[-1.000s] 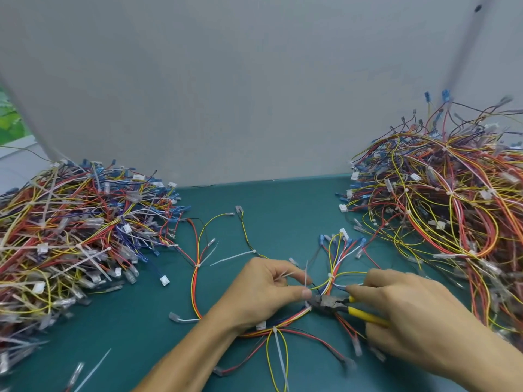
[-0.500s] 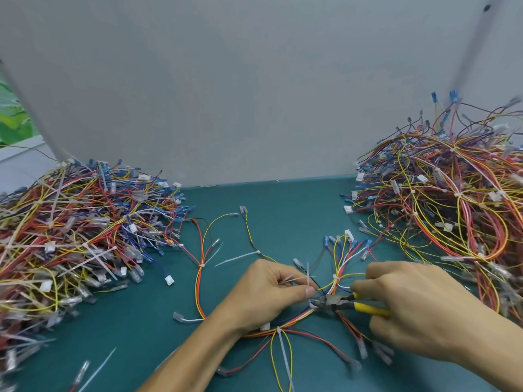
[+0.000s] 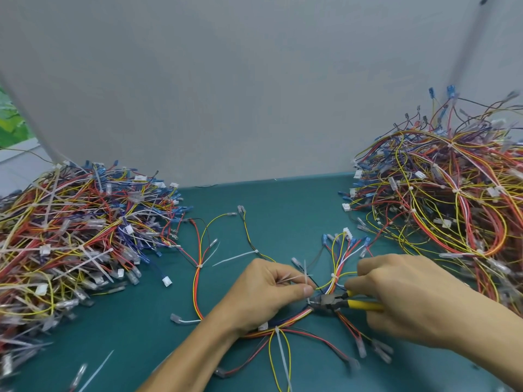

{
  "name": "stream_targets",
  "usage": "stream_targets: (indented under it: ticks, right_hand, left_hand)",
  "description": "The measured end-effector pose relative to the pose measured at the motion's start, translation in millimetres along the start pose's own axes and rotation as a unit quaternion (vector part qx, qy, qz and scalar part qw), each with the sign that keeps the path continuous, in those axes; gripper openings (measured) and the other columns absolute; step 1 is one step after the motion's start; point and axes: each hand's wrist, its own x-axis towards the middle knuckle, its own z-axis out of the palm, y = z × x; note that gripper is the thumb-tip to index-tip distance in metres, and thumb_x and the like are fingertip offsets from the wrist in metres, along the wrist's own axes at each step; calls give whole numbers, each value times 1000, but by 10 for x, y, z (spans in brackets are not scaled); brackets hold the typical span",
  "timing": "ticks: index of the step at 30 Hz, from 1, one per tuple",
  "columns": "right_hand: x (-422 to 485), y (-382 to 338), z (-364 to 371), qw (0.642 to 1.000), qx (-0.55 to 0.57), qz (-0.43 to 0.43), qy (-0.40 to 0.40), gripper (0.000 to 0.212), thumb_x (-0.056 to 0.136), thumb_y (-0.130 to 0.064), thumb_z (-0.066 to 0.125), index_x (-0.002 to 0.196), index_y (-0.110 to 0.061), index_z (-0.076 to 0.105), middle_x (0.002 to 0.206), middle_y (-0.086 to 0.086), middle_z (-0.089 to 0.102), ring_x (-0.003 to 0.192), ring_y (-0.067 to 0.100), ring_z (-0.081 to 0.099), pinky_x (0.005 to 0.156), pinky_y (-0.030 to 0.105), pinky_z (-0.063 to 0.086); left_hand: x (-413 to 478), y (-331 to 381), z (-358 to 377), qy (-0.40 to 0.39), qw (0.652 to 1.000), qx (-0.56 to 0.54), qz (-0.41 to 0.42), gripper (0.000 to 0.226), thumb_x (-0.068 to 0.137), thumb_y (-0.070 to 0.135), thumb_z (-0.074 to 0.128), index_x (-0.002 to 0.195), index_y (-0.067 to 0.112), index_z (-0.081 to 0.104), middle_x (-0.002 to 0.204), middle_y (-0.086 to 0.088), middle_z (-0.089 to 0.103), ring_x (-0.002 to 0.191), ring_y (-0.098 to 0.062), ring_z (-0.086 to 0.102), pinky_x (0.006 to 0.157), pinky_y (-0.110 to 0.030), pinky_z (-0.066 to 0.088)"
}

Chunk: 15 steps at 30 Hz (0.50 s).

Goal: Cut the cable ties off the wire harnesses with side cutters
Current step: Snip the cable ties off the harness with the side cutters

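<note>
Harness [image 3: 285,325] lies slack on bench [image 3: 283,205], at 6 o'clock. Left hand [image 3: 266,295] grip pinched on tie [image 3: 291,278]. Right hand [image 3: 410,301] grip clamped on cutters [image 3: 327,302], nose pointing to 9 o'clock. Wires judged light and limp, tie stiffer; hold close beside the tie.

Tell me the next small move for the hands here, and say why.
Probably squeeze the handles and snip. The right hand grips the side cutters, whose nose sits at the wire harness just beside the thumb of the left hand, which pinches the tail of a cable tie. Whether the blades already straddle the tie is too small to tell.
</note>
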Motion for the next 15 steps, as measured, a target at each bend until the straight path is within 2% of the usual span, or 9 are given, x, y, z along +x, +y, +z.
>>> stream_targets:
  ticks: [2, 5, 10, 13, 15]
  right_hand:
    - [8, 10, 8, 1000, -1, -2, -4, 17, 81, -38, 42, 95, -29, 44, 84, -7, 34, 87, 20, 49, 63, 29, 33]
    - [21, 9, 24, 1000, -2, -6, -6, 13, 81, -35, 43, 93, -29, 43, 86, -7, 35, 89, 20, 52, 63, 29, 33]
    - [37, -16, 63, 1000, -18, 8, -3, 19, 84, -34, 42, 100, -27, 49, 93, -5, 42, 93, 24, 55, 64, 30, 31]
    - [39, -37, 89, 1000, -26, 12, 1, 13, 86, -34, 40, 96, -27, 44, 90, -5, 40, 92, 25, 55, 64, 30, 28]
    - [33, -48, 113, 1000, -21, 14, -2, 10, 88, -35, 39, 94, -28, 43, 86, -6, 35, 92, 25, 56, 63, 30, 29]
  left_hand:
    - [3, 3, -1, 1, 1000, 4, -3, 8, 80, 22, 70, 77, 26, 76, 66, -1, 52, 66, -11, 40, 62, -24, 34]
    - [0, 4, -6, 5, 1000, 12, -1, 9, 84, 19, 70, 77, 23, 76, 63, 0, 47, 63, -12, 36, 59, -25, 29]
    - [-3, 40, -3, 11, 1000, 11, 1, 12, 89, 14, 65, 78, 15, 70, 40, 15, 38, 37, 3, 31, 41, -7, 24]
    - [-5, 39, 2, 9, 1000, 7, 7, 17, 91, 14, 63, 75, 14, 65, 40, 15, 36, 35, 3, 30, 38, -6, 23]
    - [-6, 19, 1, 12, 1000, 3, 7, 18, 91, 15, 64, 77, 5, 66, 43, 14, 34, 35, 1, 28, 38, -7, 22]
